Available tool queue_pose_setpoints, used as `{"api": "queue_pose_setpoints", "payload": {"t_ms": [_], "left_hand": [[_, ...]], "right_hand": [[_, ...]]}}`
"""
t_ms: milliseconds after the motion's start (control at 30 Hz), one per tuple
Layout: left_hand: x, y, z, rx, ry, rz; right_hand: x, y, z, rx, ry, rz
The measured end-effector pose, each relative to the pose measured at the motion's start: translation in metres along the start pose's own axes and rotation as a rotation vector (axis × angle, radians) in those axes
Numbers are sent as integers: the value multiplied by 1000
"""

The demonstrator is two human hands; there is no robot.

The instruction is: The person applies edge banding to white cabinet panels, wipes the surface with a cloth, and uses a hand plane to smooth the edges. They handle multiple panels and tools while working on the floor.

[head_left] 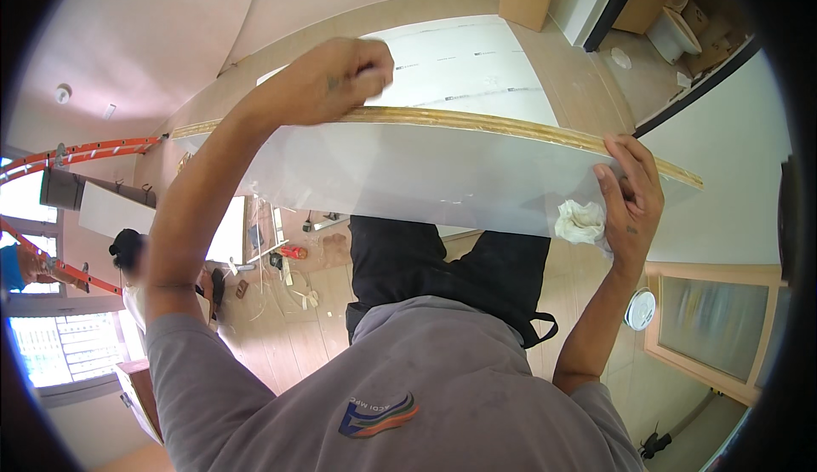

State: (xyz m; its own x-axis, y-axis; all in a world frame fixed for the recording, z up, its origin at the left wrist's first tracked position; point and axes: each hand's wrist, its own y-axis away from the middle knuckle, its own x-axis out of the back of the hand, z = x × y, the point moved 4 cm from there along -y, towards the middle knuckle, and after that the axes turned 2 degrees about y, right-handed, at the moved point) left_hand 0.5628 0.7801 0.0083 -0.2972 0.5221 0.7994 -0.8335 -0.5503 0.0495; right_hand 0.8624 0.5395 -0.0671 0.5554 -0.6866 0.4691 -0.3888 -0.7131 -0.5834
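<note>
A long white-faced board (pixel 408 170) stands on edge in front of my legs, its layered plywood edge (pixel 477 120) facing up. My left hand (pixel 345 80) is over the left half of that edge, fingers curled in; whether something small is in them cannot be seen. The right hand (pixel 631 200) grips the board near its right end, fingertips on the top edge. A crumpled white cloth or tissue (pixel 581 221) sits against the board's face beside the right palm, seemingly held by its lower fingers, which are partly hidden.
A large white sheet (pixel 477 63) lies on the floor beyond the board. Tools and scraps, including a red tool (pixel 294 252), litter the floor at left. Orange ladders (pixel 85 150) and a crouching person (pixel 129 251) are farther left. A round white lid (pixel 640 310) and wood-framed glass panel (pixel 711 319) are right.
</note>
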Motion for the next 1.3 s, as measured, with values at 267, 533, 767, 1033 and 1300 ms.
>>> {"api": "queue_pose_setpoints", "payload": {"t_ms": [267, 533, 767, 1033, 1300], "left_hand": [[43, 8, -34, 253, -121, 214], [-15, 24, 1, -101, -138, -84], [-71, 25, 36, -335, -391, 266], [-125, -16, 87, -601, -440, 552], [-138, -28, 94, -688, -316, 687]], "right_hand": [[0, 0, -1, 15, 4, -14], [1, 1, 3, 8, -30, 10], [-2, 3, 5, -20, -73, 7], [2, 5, 7, -17, -67, 12], [2, 5, 6, -21, -82, 2]]}}
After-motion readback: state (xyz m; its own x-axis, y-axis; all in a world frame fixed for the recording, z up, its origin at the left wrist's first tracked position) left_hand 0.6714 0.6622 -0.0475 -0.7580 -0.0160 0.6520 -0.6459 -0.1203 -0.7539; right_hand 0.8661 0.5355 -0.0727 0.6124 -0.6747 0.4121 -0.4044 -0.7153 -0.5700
